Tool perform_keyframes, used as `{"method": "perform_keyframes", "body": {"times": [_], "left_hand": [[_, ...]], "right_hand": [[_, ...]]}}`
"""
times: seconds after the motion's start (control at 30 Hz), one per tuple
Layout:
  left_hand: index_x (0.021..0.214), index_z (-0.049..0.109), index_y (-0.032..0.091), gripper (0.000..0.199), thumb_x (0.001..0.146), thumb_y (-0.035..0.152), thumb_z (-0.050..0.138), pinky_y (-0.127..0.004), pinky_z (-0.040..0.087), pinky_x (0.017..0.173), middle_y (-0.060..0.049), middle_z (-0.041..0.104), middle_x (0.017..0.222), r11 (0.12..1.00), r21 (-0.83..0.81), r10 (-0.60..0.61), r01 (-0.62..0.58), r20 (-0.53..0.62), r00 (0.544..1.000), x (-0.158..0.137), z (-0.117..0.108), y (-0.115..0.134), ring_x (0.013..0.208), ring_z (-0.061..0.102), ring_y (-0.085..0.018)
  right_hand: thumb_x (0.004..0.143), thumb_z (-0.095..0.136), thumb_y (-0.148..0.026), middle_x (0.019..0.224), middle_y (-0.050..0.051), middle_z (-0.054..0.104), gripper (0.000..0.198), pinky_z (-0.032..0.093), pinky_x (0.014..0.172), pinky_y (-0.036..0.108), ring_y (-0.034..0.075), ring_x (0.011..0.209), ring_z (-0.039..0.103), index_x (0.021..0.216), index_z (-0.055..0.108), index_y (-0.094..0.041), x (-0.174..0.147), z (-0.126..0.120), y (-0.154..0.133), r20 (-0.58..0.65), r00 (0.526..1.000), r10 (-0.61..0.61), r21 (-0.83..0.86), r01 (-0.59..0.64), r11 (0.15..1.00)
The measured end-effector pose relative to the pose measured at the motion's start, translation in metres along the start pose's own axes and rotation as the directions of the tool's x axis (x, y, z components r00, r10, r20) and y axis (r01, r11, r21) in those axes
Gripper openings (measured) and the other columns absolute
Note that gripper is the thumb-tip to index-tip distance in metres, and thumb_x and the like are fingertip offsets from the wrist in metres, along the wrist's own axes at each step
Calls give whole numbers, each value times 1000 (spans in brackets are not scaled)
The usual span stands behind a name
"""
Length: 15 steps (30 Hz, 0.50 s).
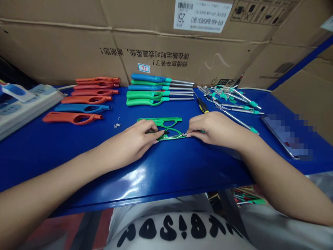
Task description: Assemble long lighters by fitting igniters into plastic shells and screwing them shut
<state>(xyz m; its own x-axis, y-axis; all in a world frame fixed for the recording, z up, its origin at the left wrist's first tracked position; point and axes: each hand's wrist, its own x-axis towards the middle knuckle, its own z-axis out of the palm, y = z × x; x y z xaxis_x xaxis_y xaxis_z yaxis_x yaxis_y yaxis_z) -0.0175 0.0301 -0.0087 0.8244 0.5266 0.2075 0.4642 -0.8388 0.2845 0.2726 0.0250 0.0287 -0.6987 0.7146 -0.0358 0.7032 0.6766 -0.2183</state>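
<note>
My left hand (135, 139) presses on the handle end of a green lighter shell half (172, 133) lying on the blue table (78, 152). My right hand (215, 129) pinches the metal tube assembly with white wires at the shell's front end; the tube's teal tip (253, 130) sticks out past my wrist. A second green shell half (161, 121) lies just behind, untouched. A few small screws (117, 125) lie to the left.
Red and blue shell halves (85, 100) lie in rows at the left, assembled green and blue lighters (156, 90) in the middle, tube assemblies (231, 99) at the right. A black screwdriver (202, 104), a phone (283, 133), a power strip (23, 102) and cardboard boxes (166, 38) surround them.
</note>
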Motion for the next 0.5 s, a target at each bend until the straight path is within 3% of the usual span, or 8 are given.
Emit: {"method": "perform_keyframes", "body": {"times": [0.5], "left_hand": [[134, 65, 16, 37, 105, 23, 45, -40, 52, 90, -12, 61, 108, 1000, -18, 13, -13, -19, 1000, 1, 2, 2, 102, 58, -25]], "right_hand": [[93, 57, -14, 79, 5, 70, 21, 36, 69, 29, 19, 80, 63, 75, 68, -17, -1, -3, -11, 20, 999, -35, -166, 38, 985]]}}
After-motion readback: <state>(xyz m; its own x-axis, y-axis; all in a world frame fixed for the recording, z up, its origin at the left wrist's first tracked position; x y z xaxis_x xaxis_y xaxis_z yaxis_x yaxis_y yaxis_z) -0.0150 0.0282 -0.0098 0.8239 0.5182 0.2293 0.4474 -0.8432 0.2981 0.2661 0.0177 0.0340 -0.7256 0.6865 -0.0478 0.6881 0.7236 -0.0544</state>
